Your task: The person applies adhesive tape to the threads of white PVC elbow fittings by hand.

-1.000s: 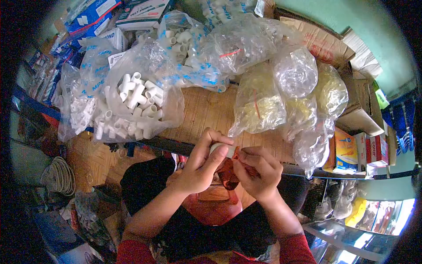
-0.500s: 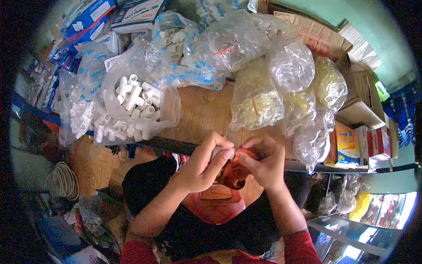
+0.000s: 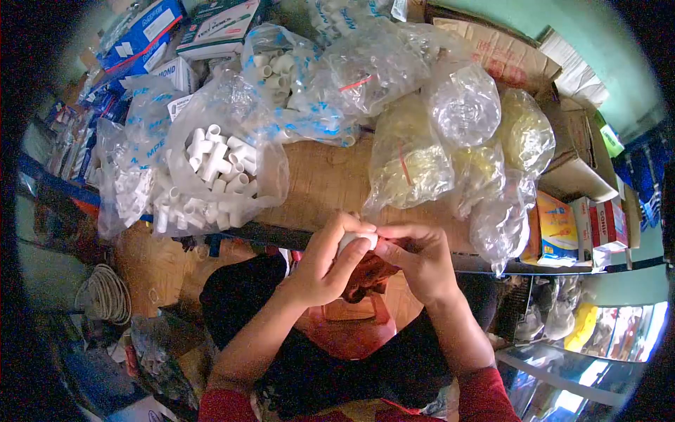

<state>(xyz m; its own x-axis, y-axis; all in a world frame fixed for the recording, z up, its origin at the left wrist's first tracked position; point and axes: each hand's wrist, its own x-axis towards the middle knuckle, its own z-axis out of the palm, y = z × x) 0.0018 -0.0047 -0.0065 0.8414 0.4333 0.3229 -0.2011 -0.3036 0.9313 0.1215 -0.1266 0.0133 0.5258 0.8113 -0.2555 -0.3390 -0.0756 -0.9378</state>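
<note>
Near the table's front edge, my left hand [image 3: 330, 261] is closed round a small white fitting [image 3: 356, 240] between thumb and fingers. My right hand [image 3: 420, 259] is closed in a pinch at the fitting's right end; what its fingertips grip is too small to name. Just below both hands shows a reddish-brown crumpled thing [image 3: 370, 276], partly hidden by the fingers. To the upper left, an open clear bag [image 3: 271, 165] holds several white pipe fittings [image 3: 216, 160].
Behind are more plastic bags of fittings [image 3: 278, 70]. Clear and yellowish bags [image 3: 415, 165] lie on the wooden table [image 3: 316, 176] at right. Cardboard boxes [image 3: 559, 228] stand at the far right. A cable coil [image 3: 104, 295] is at lower left.
My right hand's fingers have straightened and pinch at the fitting's end. The reddish-brown thing now hangs lower behind the hands, with less of it visible at my right fingertips.
</note>
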